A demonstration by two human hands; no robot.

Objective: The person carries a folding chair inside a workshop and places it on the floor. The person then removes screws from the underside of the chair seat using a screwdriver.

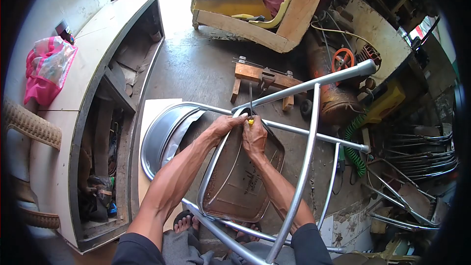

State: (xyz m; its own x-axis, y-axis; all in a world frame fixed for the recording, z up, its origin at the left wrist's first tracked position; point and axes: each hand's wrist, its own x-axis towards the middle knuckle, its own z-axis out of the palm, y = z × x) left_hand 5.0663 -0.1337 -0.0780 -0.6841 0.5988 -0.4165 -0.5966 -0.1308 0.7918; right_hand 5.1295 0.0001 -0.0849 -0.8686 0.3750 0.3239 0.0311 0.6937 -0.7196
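Observation:
A metal-framed chair point(308, 157) lies tipped over in front of me, its silver tubes crossing the view. The brown underside of its seat point(235, 186) faces up, with dark handwriting on it. My left hand point(229, 124) is closed on the far rim of the seat, thumb toward the other hand. Wrapped in my right hand point(254, 140) is a screwdriver point(251, 122) with a yellow handle; its thin shaft points away from me. Both hands almost touch at this corner. The silver backrest point(164, 135) rests at the left, over a pale board point(147, 118).
A wooden stand with clamps point(260, 75) is just beyond the chair. Behind it sits a torn armchair frame point(245, 22). A rusty compressor tank point(328, 88) and green coiled hose point(354, 159) stand right, near stacked metal chair frames point(417, 152). A long cabinet point(73, 93) lines the left.

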